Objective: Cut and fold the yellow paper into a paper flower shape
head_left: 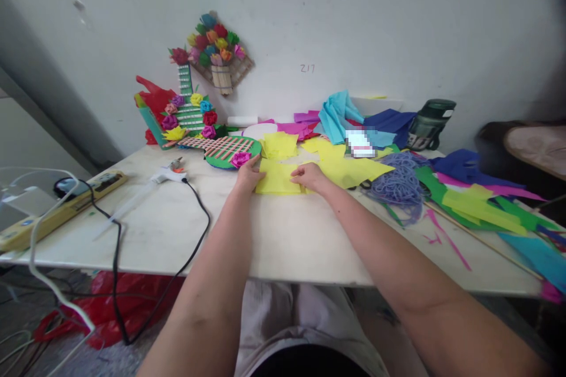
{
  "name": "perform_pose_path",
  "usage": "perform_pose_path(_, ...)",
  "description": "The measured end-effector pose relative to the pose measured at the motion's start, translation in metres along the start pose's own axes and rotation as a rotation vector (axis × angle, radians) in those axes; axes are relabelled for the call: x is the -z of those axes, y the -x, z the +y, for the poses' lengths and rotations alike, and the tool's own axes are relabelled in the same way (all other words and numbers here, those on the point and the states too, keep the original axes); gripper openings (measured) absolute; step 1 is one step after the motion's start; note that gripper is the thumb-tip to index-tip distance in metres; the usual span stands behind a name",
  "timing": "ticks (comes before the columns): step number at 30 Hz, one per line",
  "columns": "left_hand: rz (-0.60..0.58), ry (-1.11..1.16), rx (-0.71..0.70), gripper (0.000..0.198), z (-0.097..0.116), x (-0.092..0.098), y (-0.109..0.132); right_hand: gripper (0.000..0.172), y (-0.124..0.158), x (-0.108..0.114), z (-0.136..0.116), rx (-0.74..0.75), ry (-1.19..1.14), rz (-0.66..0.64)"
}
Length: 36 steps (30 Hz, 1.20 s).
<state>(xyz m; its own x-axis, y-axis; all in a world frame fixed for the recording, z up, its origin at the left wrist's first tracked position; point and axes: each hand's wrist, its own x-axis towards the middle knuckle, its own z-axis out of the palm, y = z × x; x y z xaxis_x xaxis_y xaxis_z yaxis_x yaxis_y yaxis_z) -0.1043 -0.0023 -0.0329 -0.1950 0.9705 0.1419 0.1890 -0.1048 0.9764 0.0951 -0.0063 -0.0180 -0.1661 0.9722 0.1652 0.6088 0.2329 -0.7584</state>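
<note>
Bench [305,241] middle: yellow sheet [276,181] between left hand [250,174] (touching, grip unclear) and right hand [311,177] (pinching it); guitar craft [221,151] crowds left, yarn [397,184] right.

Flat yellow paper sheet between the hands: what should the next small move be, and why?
Perhaps draw the yellow paper sheet slightly nearer: the left hand is at its left edge, the right hand at its right, and another yellow paper piece lies beyond.
</note>
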Motion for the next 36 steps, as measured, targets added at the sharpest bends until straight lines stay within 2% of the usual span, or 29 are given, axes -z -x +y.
perform_pose_path(6,-0.006,0.014,-0.011,0.075,-0.004,0.001,-0.002,0.018,0.001,0.002,-0.001,0.024,0.126,-0.048)
perform_pose_path(9,-0.012,0.018,-0.01,0.075,-0.004,0.001,-0.002,0.022,0.006,0.007,-0.006,0.043,0.292,-0.071)
perform_pose_path(11,-0.012,0.016,-0.011,0.075,-0.003,0.001,-0.001,0.027,0.011,0.011,-0.013,0.072,0.438,-0.034)
perform_pose_path(15,-0.007,0.012,-0.001,0.076,0.001,0.0,0.002,0.036,0.02,0.005,-0.024,0.267,0.555,0.024)
perform_pose_path(18,-0.028,0.045,0.015,0.079,0.005,-0.002,0.005,0.045,0.022,-0.011,-0.026,0.394,0.58,-0.076)
perform_pose_path(21,-0.053,0.075,0.017,0.08,0.006,-0.002,0.006,0.057,0.022,-0.025,-0.022,0.313,0.615,-0.3)
perform_pose_path(23,-0.048,0.07,0.015,0.081,0.006,-0.002,0.006,0.061,0.021,-0.03,-0.019,0.281,0.624,-0.353)
perform_pose_path(28,-0.02,0.099,0.032,0.081,0.006,-0.001,0.005,0.065,0.023,-0.03,-0.017,0.287,0.625,-0.34)
perform_pose_path(36,-0.068,0.069,0.002,0.073,0.011,-0.001,0.009,0.061,0.022,-0.031,-0.017,0.29,0.648,-0.357)
